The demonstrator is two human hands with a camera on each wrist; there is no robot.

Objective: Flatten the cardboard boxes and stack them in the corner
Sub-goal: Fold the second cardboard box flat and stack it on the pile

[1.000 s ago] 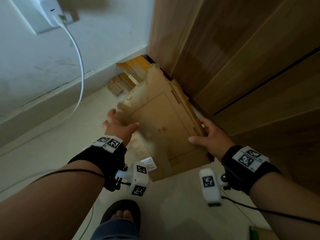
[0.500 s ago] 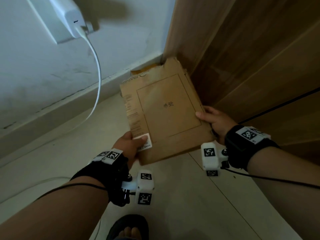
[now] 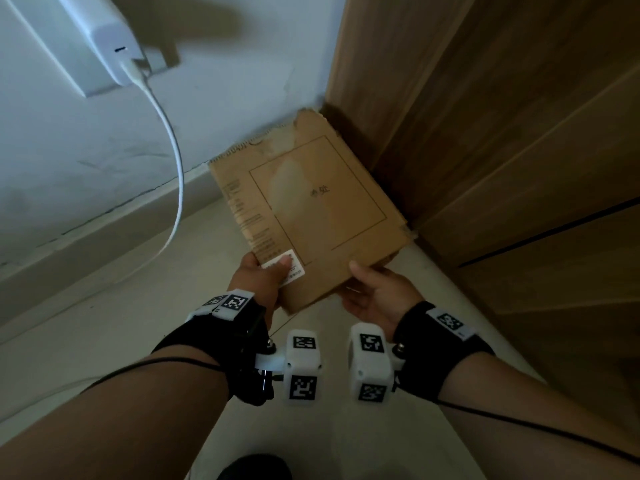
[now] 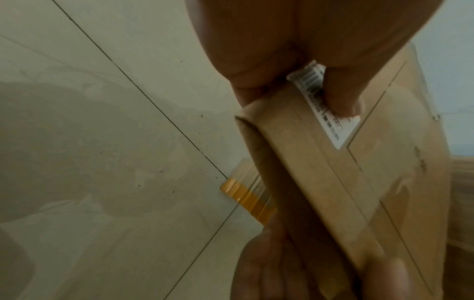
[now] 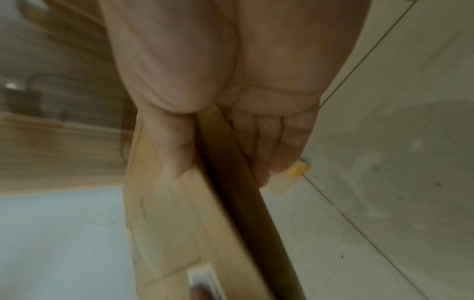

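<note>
Brown cardboard is filling the space between my hands: it is a flattened box (image 3: 311,216), and I am holding it by its near edge with both hands. My left hand (image 3: 263,278) is pinching the near left corner, with my thumb (image 4: 341,95) pressing down on a white barcode sticker (image 3: 289,266) on the top face and my other fingers going under the box. My right hand (image 3: 375,294) is pinching the near right part of the edge, with the thumb (image 5: 174,150) lying on top and the fingers (image 5: 277,150) curling underneath. The box is tilting, with the far end pointing into the corner where the grey wall (image 3: 86,161) is meeting a wooden cabinet (image 3: 485,133). The far torn edge is looking very close to the wall, but I cannot tell if it is touching. The right side of the box is sitting just beside the cabinet. A thin printed rectangle is showing on the top face of the box. Under the box, a little strip of orange tape (image 4: 246,198) is poking out over the pale tiled floor (image 3: 121,323). On the wall, a white charger (image 3: 110,46) is plugging into a socket, and its white cable (image 3: 173,174) is hanging down to the floor, well to the left of the box.
</note>
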